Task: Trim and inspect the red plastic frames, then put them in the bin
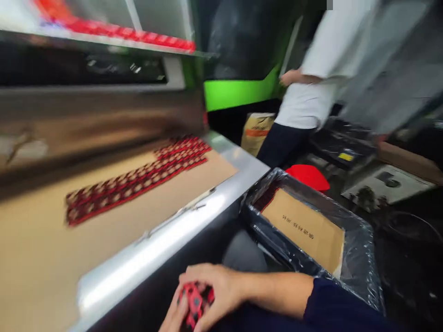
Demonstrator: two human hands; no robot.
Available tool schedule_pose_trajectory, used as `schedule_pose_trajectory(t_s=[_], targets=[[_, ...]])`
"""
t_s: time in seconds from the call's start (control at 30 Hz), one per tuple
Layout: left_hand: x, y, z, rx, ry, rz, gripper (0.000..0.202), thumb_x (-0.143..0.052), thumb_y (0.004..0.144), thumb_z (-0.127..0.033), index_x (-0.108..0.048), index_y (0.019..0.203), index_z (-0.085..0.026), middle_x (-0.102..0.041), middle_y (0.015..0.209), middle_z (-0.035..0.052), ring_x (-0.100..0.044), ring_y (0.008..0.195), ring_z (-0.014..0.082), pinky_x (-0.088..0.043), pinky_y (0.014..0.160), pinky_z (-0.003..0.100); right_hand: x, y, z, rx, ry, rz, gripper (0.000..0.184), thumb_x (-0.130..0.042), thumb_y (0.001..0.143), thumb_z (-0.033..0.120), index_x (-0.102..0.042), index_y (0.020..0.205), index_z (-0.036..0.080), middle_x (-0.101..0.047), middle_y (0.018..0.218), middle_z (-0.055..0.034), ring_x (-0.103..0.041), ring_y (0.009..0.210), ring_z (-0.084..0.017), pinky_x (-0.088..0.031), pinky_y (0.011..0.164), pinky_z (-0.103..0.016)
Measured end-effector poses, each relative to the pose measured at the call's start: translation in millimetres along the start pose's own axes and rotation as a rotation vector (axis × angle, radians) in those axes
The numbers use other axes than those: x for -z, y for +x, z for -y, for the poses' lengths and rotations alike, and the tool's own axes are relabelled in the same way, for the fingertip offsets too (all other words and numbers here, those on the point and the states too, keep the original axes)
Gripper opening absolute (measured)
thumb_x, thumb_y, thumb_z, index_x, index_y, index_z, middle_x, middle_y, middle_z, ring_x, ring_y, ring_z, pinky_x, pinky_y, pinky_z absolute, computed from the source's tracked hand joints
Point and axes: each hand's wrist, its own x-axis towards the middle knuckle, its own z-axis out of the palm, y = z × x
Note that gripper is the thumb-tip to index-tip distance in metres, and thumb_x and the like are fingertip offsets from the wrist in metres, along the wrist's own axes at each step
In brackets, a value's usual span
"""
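Low in the view, both my hands are cupped together around a small bunch of red and black pieces [194, 302]. My right hand [221, 288] lies over the top of the bunch with its fingers curled. Only part of my left hand [172, 319] shows, closing on the bunch from below. On the tan work surface [41, 267] to the left lies a long strip of the same red and black pieces [134, 182], apart from my hands. The picture is smeared by motion.
A bright metal edge [166, 230] borders the tan surface. To the right stands a bin lined with black plastic [360, 258] holding a cardboard sheet [304, 230]. A person in a white shirt [311, 92] stands beyond, near a red object [308, 177]. Another red strip [114, 30] lies on the upper shelf.
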Motion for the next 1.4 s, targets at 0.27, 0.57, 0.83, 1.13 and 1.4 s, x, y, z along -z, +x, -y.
schedule_pose_trajectory(t_s=[0.27, 0.57, 0.83, 1.13, 1.4], targets=[[-1.8, -48.0, 9.0, -0.008, -0.606, -0.065, 0.046, -0.079, 0.074, -0.039, -0.069, 0.113, -0.018, -0.073, 0.107, 0.0101, -0.072, 0.089, 0.025, -0.06, 0.071, 0.031, 22.5, -14.9, 38.3, -0.086, 0.396, 0.064, 0.089, -0.093, 0.059, 0.045, -0.056, 0.137, 0.025, -0.054, 0.146, -0.0141, -0.055, 0.133, -0.029, -0.042, 0.113, -0.047], [-2.5, -62.7, 16.6, 0.03, -0.537, -0.058, 0.05, -0.077, 0.075, -0.041, -0.062, 0.117, -0.018, -0.065, 0.083, 0.0018, -0.044, 0.038, 0.0022, -0.033, 0.032, 0.014, 9.4, -24.5, 37.1, -0.023, 0.287, 0.117, 0.089, -0.093, 0.061, 0.045, -0.055, 0.139, 0.027, -0.054, 0.146, -0.0149, -0.05, 0.137, -0.031, -0.04, 0.114, -0.051], [-2.4, -59.5, 24.1, 0.076, -0.491, -0.039, 0.043, -0.077, 0.078, -0.043, -0.061, 0.108, -0.017, -0.059, 0.06, -0.0035, -0.048, 0.039, 0.0055, -0.034, 0.034, 0.013, 8.8, -26.4, 40.6, -0.026, 0.279, 0.071, 0.087, -0.092, 0.062, 0.047, -0.056, 0.139, 0.027, -0.061, 0.134, -0.0111, -0.058, 0.127, -0.027, -0.045, 0.109, -0.046], [-5.3, -48.9, 33.6, 0.143, -0.782, -0.039, 0.026, -0.068, 0.08, -0.034, -0.066, 0.096, -0.013, -0.069, 0.073, 0.0041, -0.065, 0.06, 0.0158, -0.053, 0.054, 0.025, 22.3, -19.5, 63.2, 0.083, -0.031, 0.078, 0.081, -0.089, 0.063, 0.045, -0.058, 0.134, 0.022, -0.064, 0.111, -0.0099, -0.059, 0.106, -0.027, -0.053, 0.092, -0.045], [-2.2, -48.0, 40.6, 0.165, -0.819, -0.134, 0.033, -0.056, 0.083, -0.035, -0.069, 0.104, -0.013, -0.071, 0.077, 0.0054, -0.059, 0.049, 0.014, -0.047, 0.045, 0.025, 35.1, -18.2, 77.2, -0.08, -0.081, 0.207, 0.073, -0.091, 0.059, 0.042, -0.061, 0.123, 0.023, -0.065, 0.109, -0.0074, -0.06, 0.1, -0.026, -0.053, 0.089, -0.043]])
